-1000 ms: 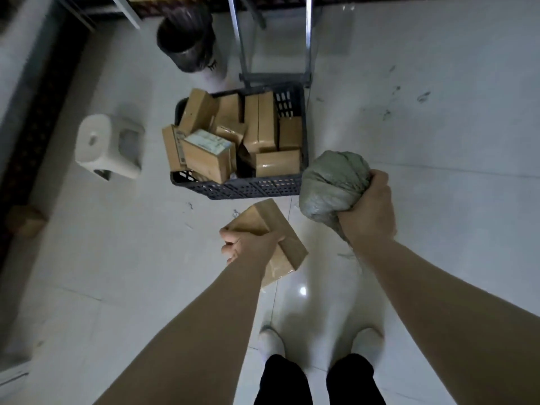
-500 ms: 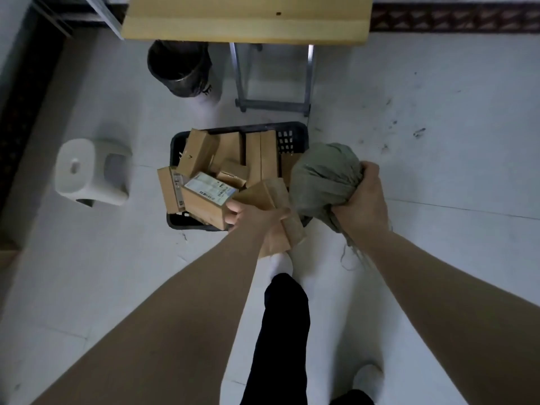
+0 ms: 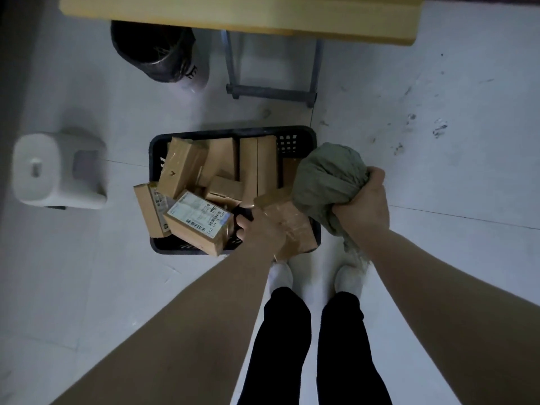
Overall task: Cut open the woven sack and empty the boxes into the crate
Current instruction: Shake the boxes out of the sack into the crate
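Note:
A black plastic crate [image 3: 295, 135] stands on the floor just ahead of my feet, piled with several brown cardboard boxes; one with a white label [image 3: 198, 222] leans over its near rim. My left hand [image 3: 261, 229] grips another brown box [image 3: 287, 223] above the crate's near right corner. My right hand [image 3: 362, 201] clutches the crumpled grey-green woven sack [image 3: 328, 178], bunched into a ball beside the crate's right edge.
A white plastic stool [image 3: 57, 171] sits left of the crate. Behind the crate are a bin with a black liner [image 3: 155, 51] and a yellow table [image 3: 233, 16] on grey metal legs [image 3: 271, 90]. My white shoes [image 3: 280, 276] stand against the crate.
I stepped up to the crate. My left hand carried the box from above the floor to over the crate's near right corner. The right hand kept hold of the sack.

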